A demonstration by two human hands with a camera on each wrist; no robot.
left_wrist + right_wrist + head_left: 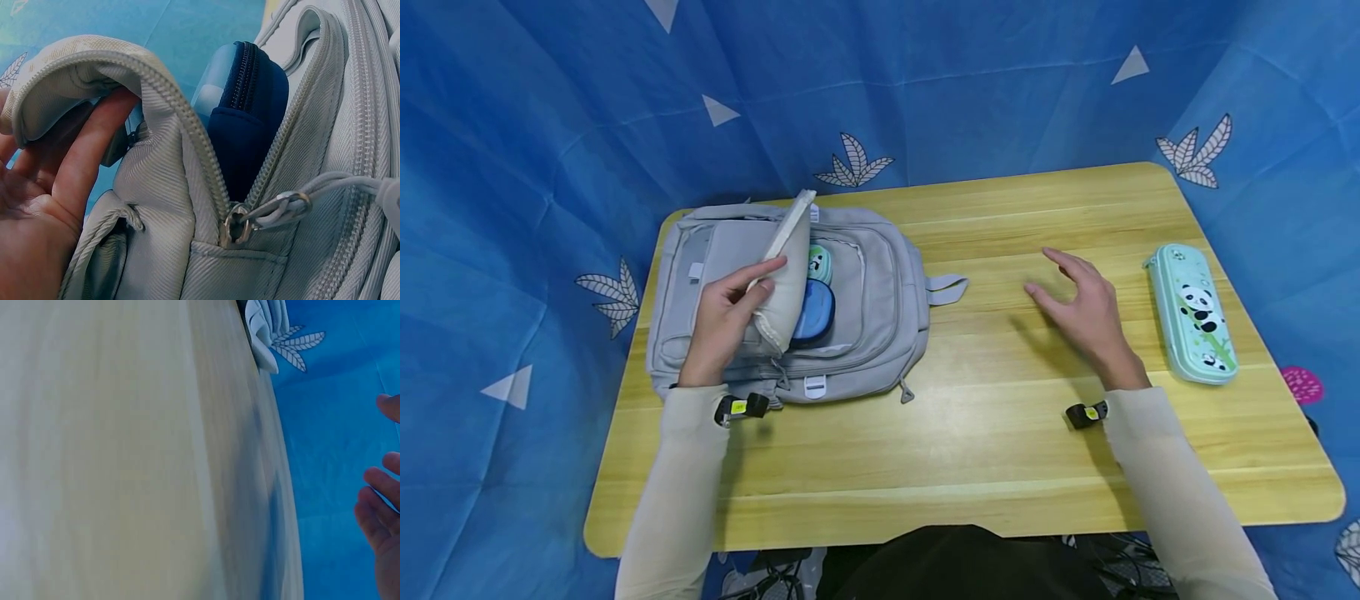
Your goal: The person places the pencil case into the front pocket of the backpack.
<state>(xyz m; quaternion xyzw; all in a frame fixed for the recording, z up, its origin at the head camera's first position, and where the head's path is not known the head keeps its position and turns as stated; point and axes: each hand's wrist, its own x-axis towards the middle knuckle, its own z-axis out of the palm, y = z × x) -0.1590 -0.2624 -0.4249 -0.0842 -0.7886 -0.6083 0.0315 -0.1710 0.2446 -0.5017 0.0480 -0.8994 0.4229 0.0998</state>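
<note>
A grey backpack lies flat on the left part of the table, its front pocket unzipped. My left hand grips the pocket's raised flap between thumb and fingers, folding it back to the left. In the left wrist view the left fingers curl behind the flap's zippered edge. Inside the pocket sit a dark blue zippered case and a small mint-green item with a panda face. My right hand hovers over the table with nothing in it, thumb and fingers spread apart.
A mint-green panda pencil case lies near the right edge of the wooden table. A strap loop sticks out from the backpack's right end. Blue patterned cloth hangs behind and beside the table.
</note>
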